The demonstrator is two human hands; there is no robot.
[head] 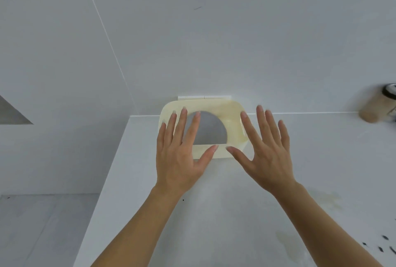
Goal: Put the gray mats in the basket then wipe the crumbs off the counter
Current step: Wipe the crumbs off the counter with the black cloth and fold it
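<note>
White walls back a white table point(214, 213) whose far edge meets the wall. Against that wall stands a pale cream plastic basket point(232, 124), and a round gray mat point(211, 130) lies inside it. Both hands hover spread flat with fingers apart, holding nothing: the left hand point(181, 155) over the basket's near-left rim, the right hand point(266, 153) just right of the basket. Dark crumbs point(383, 245) lie scattered well right of the basket, near the table's front.
</note>
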